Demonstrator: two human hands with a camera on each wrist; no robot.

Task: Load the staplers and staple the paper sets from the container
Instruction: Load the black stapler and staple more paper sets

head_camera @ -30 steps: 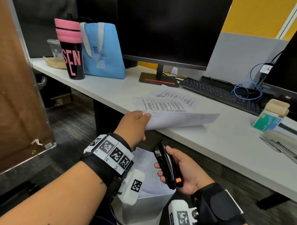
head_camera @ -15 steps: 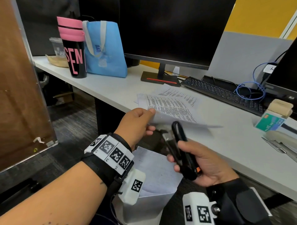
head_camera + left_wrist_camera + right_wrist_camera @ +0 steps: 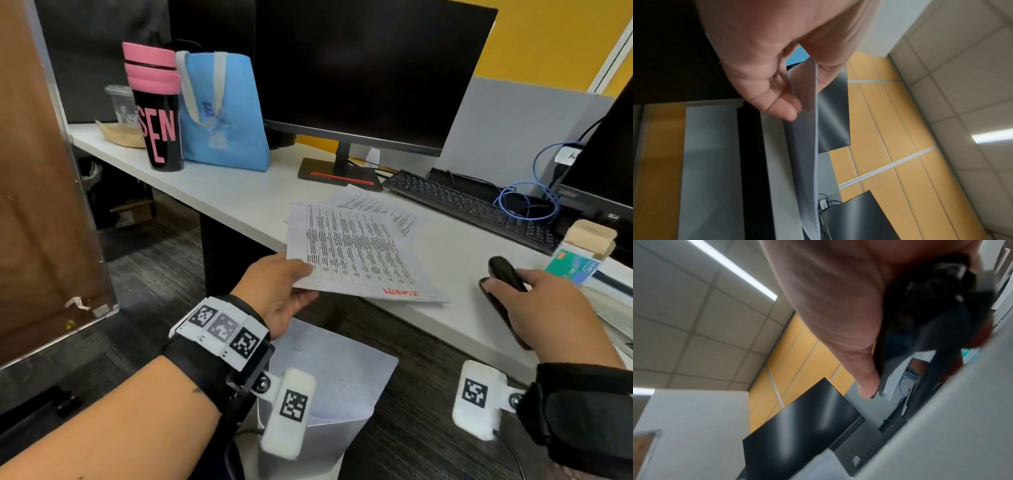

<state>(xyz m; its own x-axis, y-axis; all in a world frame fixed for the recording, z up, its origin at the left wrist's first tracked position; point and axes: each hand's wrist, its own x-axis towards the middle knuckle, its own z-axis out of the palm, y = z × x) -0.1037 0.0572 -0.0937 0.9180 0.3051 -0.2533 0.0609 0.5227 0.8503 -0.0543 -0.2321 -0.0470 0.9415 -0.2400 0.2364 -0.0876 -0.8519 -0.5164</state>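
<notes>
My left hand [image 3: 291, 284] pinches the near corner of a printed paper set [image 3: 356, 257], thumb on top, holding it tilted over the desk's front edge. In the left wrist view the same paper set [image 3: 807, 146] runs edge-on from between thumb and fingers [image 3: 781, 105]. My right hand [image 3: 537, 308] grips a black stapler [image 3: 503, 274] down at the desk [image 3: 239, 198] surface, right of the papers. The stapler [image 3: 931, 324] fills the palm in the right wrist view. A white container [image 3: 329, 394] with more sheets stands below, between my wrists.
More printed sheets [image 3: 376, 205] lie on the desk behind the held set. A staple box [image 3: 575, 267] and a second stapler sit at the right edge. A monitor [image 3: 359, 75], keyboard [image 3: 472, 209], blue bag [image 3: 222, 109] and pink-lidded tumbler [image 3: 157, 106] line the back.
My right hand carried the stapler away from the paper's corner, rightward and onto the desk. My left hand raised and tilted the paper set so its printed face shows.
</notes>
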